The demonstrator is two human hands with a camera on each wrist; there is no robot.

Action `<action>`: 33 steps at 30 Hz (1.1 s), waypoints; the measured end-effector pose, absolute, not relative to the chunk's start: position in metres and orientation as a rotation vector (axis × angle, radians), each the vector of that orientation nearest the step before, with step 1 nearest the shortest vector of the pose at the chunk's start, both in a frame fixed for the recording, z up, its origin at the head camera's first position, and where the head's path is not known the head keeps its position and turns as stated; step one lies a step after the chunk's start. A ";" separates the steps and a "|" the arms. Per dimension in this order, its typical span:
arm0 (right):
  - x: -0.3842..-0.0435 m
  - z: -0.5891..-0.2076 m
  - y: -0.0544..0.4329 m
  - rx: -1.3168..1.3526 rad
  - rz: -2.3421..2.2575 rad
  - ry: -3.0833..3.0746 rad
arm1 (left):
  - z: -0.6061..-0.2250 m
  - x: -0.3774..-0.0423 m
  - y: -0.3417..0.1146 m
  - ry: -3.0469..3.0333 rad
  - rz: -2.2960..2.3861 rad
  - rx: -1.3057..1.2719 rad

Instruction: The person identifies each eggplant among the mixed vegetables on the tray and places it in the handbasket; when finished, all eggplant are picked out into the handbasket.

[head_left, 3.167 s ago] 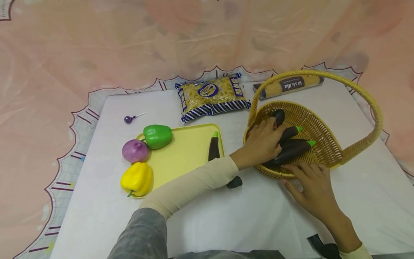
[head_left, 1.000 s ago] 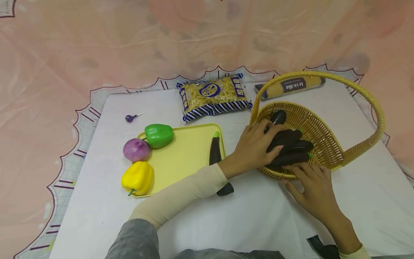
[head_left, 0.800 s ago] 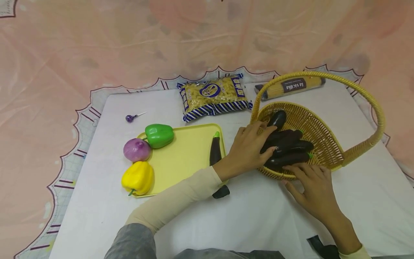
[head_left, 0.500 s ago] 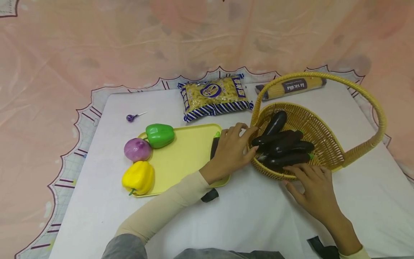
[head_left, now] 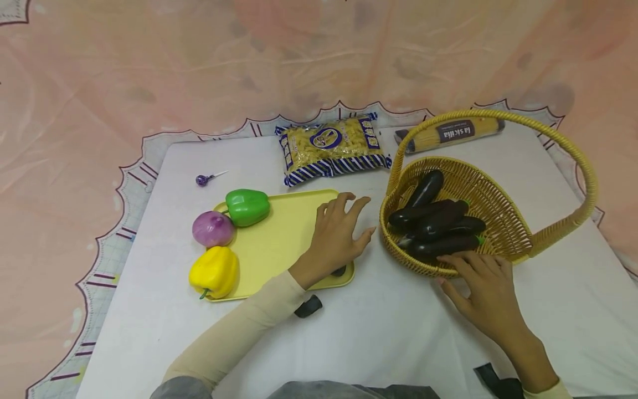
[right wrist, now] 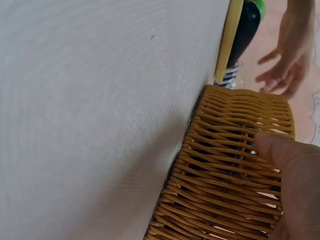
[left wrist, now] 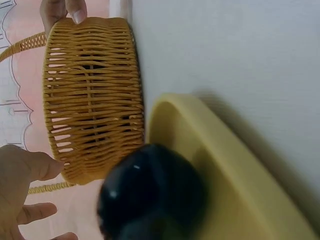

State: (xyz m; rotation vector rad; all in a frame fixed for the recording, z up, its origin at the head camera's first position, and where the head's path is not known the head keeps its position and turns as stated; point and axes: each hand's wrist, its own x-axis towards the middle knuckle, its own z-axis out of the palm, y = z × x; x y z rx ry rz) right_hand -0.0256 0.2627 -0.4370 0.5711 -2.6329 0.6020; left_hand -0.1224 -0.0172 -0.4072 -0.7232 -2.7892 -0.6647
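My left hand (head_left: 333, 235) is held over the right side of the yellow tray (head_left: 279, 244), fingers spread and holding nothing. Beneath it lies an eggplant, mostly hidden in the head view; its dark rounded end (left wrist: 152, 192) shows large in the left wrist view. My right hand (head_left: 480, 291) grips the front rim of the wicker basket (head_left: 503, 221), with the thumb (right wrist: 272, 150) pressed against the outer wall. Several dark eggplants (head_left: 441, 226) lie together in the basket's left half, one of them (head_left: 426, 188) slanting towards the back.
A green bell pepper (head_left: 247, 207), a purple onion (head_left: 213, 229) and a yellow bell pepper (head_left: 214, 271) line the tray's left edge. Behind stand a pasta bag (head_left: 331, 147) and a spaghetti pack (head_left: 453, 134). A lollipop (head_left: 201, 180) lies back left. The basket's tall handle (head_left: 573, 149) arches over it.
My left hand has let go of an eggplant in the basket, which now holds more than before, and has moved left out over the tray. My right hand has stayed at the rim.
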 end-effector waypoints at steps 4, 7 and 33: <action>-0.026 -0.438 0.263 0.570 0.611 -2.628 | -0.412 -0.121 -0.022 -2.839 -0.649 -0.678; -0.026 -0.438 0.262 0.567 0.610 -2.624 | -0.415 -0.119 -0.026 -2.873 -0.646 -0.649; -0.026 -0.438 0.261 0.567 0.600 -2.604 | -0.426 -0.112 -0.049 -2.997 -0.726 -0.471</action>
